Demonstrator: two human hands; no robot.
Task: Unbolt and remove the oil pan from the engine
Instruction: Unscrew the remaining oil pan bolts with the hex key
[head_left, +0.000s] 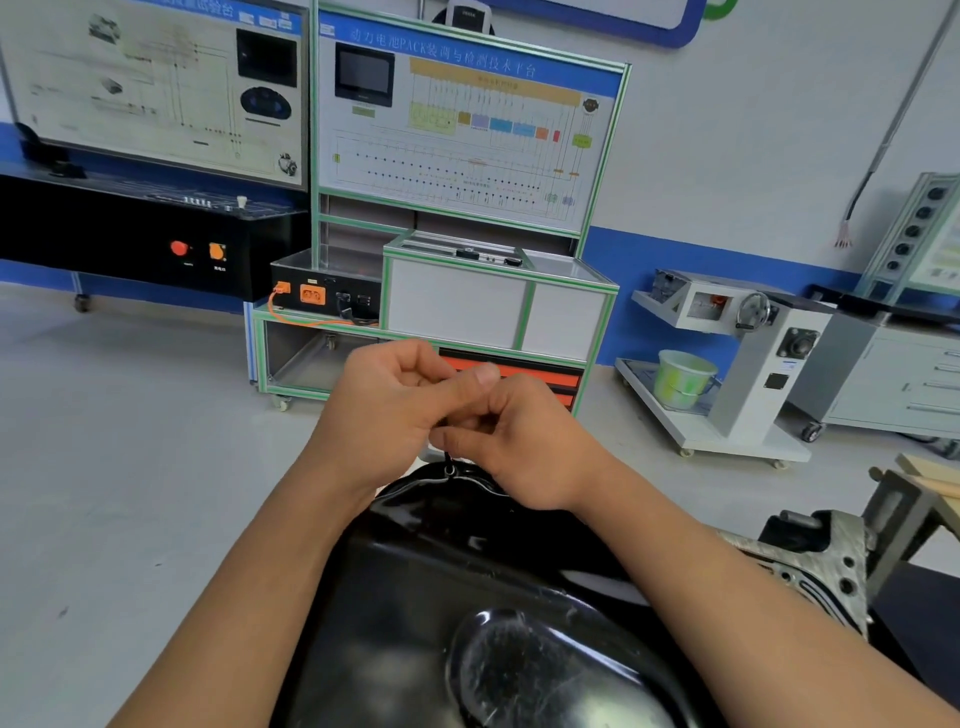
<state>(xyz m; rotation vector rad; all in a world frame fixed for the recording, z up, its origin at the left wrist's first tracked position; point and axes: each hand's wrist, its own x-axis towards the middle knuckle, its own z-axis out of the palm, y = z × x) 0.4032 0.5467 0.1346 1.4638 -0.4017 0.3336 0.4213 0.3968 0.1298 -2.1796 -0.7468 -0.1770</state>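
Now, containers: a pale green bucket (683, 379) is set on the low base of a grey wheeled stand (748, 374), well off to the right; its contents cannot be made out.
Oil pan: the black oil pan (467, 571) is seated, bulged side up, on the grey engine (826, 566), directly below the forearms.
Left grip: the left hand (384, 410) is curled tight, with its thumb laid across toward the other hand.
Right grip: the right hand (524, 441) is curled likewise and pressed against the left.
Held: a small dark part (447, 460) is pinched between the two grips, just above the pan's far rim; what it is cannot be told.
Edges: the pan's far rim is found under the hands; the engine's flange, with its bolt holes, is exposed along the right side.
Open room: bare grey floor (130, 441) is seen to the left; a green-framed training rig (452, 312) is stood beyond the hands.
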